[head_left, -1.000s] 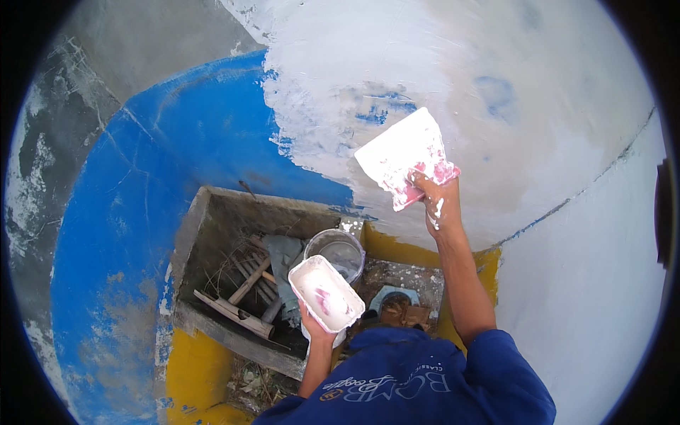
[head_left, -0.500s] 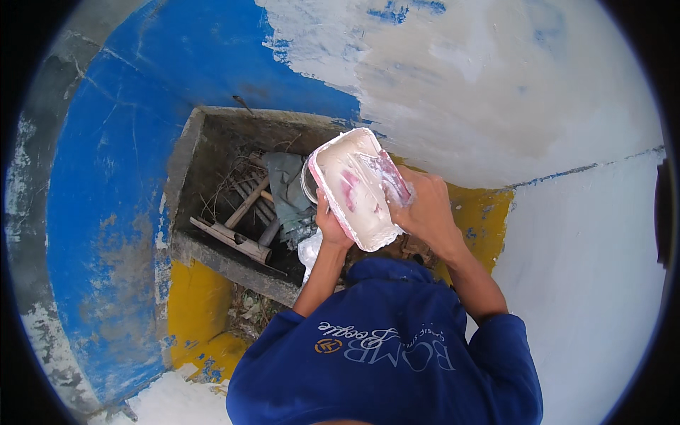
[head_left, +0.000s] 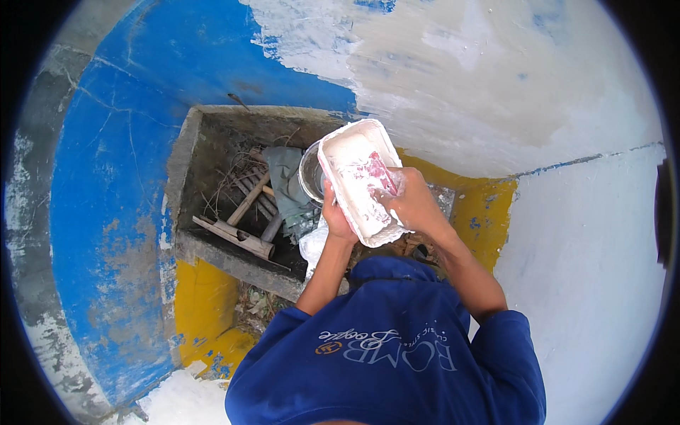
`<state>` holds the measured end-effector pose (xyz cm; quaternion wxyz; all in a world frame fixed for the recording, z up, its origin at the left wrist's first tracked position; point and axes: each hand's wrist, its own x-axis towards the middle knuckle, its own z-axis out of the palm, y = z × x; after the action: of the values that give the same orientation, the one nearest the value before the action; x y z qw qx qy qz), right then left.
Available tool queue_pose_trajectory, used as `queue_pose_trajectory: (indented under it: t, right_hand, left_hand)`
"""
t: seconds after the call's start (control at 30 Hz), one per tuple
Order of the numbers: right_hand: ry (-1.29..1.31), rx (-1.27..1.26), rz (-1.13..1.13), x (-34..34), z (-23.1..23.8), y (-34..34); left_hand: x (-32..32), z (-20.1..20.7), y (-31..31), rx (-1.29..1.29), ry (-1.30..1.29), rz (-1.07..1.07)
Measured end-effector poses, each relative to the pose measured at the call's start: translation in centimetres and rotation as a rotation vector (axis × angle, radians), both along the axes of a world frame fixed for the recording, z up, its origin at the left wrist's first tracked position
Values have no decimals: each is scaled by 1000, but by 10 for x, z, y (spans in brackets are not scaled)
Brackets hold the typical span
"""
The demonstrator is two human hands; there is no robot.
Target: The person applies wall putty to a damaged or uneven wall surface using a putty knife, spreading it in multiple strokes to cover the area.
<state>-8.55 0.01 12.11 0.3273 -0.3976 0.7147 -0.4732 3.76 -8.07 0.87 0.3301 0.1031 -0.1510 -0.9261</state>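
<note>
My left hand [head_left: 338, 214] is closed on the near left side of a rectangular white tray [head_left: 336, 181], its fingers partly hidden beneath. White putty-like paste coats the tray's floor and rim. In my right hand [head_left: 419, 204] is a reddish scraper [head_left: 380, 173] smeared with the same paste, its blade lying inside the tray. White smears show on the right thumb and fingers. Partly hidden behind the tray's left edge stands a round bucket [head_left: 309, 172].
A concrete trough [head_left: 183, 161] lies below and left, holding wood pieces [head_left: 248, 204], twigs and a grey-green cloth [head_left: 285, 180]. White plastic [head_left: 313, 248] sits beside my left wrist. A blue wall [head_left: 106, 170] rises at left, a patchy whitish wall [head_left: 489, 92] at right.
The tray has turned somewhat more upright in the picture. The scraper has shifted from the tray's right rim inward over the paste, with my right hand following.
</note>
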Motion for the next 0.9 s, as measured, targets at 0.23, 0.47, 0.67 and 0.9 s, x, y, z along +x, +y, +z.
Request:
queue_pose_trajectory:
  t: [0.23,0.47,0.67,0.9]
  right_hand:
    - [-406,35,-19,-25,-22,3]
    - [-45,52,-36,-21,-3,6]
    - [183,-91,-112,-13,-8,15]
    - [-829,-184,-200,-36,-41,20]
  left_hand:
    - [1,-4,3,63,-55,-77]
    - [-2,-2,10,21,-158,-56]
    - [-6,-6,15,100,-91,15]
    - [-7,9,6,110,-74,-3]
